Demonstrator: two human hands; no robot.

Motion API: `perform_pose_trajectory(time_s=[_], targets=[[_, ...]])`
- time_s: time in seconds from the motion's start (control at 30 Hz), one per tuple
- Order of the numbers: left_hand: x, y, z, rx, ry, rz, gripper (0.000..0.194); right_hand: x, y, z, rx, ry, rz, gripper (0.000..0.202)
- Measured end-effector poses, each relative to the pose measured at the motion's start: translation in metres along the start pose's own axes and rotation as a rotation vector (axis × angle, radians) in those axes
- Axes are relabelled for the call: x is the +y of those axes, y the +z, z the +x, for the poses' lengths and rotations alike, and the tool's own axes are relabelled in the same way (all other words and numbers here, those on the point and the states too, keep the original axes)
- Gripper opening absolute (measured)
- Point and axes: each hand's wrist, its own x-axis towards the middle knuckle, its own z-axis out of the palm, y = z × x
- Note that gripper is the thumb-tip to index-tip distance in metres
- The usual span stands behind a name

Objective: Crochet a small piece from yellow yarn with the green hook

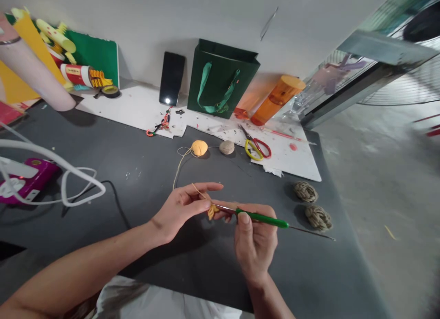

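Note:
My right hand (256,236) is closed around the green handle of a crochet hook (263,218), whose thin metal shafts stick out at both ends. The left end of the hook reaches a small piece of yellow crochet work (212,212), which my left hand (185,204) pinches between thumb and fingers. Over the left index finger runs a strand of yellow yarn. Beyond the hands lies a yellow yarn ball (199,148) with a loose loop beside it. To its right sits a beige yarn ball (227,147). The hook's left tip is hidden at the fingers.
Scissors (256,147) with red and yellow handles lie on a white board (288,158). Two grey-brown yarn bundles (318,218) rest near the right table edge. A dark green paper bag (220,80), a phone (172,78) and an orange bottle (277,101) stand behind. White cables (85,181) curl at left.

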Motion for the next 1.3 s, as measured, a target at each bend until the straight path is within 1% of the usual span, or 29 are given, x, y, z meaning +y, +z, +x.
perform_pose_trajectory(time_s=[0.13,0.27,0.47,0.53,0.63,0.73,0.8,0.9,0.97,1.07,1.17,1.3], targets=[[0.000,-0.001,0.001,0.004,0.014,-0.004,0.033,0.000,0.000,0.001,-0.015,-0.046,-0.030,0.007],[0.002,0.000,0.001,0.002,0.015,-0.008,0.033,-0.002,0.001,0.004,-0.033,-0.088,-0.006,0.008],[0.003,-0.001,0.001,-0.031,0.014,-0.007,0.035,-0.004,0.000,0.006,-0.106,-0.105,0.049,0.009],[0.003,-0.001,0.001,-0.032,0.016,0.016,0.036,-0.002,-0.003,0.004,-0.134,-0.107,0.069,0.012],[0.005,0.000,0.001,0.004,0.012,0.067,0.036,0.004,-0.009,0.003,-0.182,-0.134,0.069,0.022],[0.005,0.000,0.002,0.067,0.017,0.138,0.033,0.007,-0.012,0.005,-0.250,-0.212,-0.012,0.034],[0.005,0.000,0.002,0.108,0.046,0.209,0.032,0.007,-0.012,0.008,-0.283,-0.284,-0.082,0.040],[0.004,-0.002,0.002,0.149,0.088,0.298,0.031,0.006,-0.012,0.011,-0.319,-0.387,-0.180,0.046],[0.003,-0.002,0.002,0.168,0.095,0.314,0.030,0.005,-0.013,0.012,-0.357,-0.439,-0.244,0.047],[0.004,-0.003,0.003,0.196,0.104,0.296,0.029,0.005,-0.016,0.010,-0.397,-0.493,-0.337,0.046],[0.005,-0.002,0.004,0.226,0.123,0.265,0.026,0.004,-0.016,0.010,-0.424,-0.521,-0.422,0.038],[0.006,-0.002,0.006,0.258,0.131,0.217,0.023,0.001,-0.013,0.011,-0.443,-0.582,-0.468,0.033]])
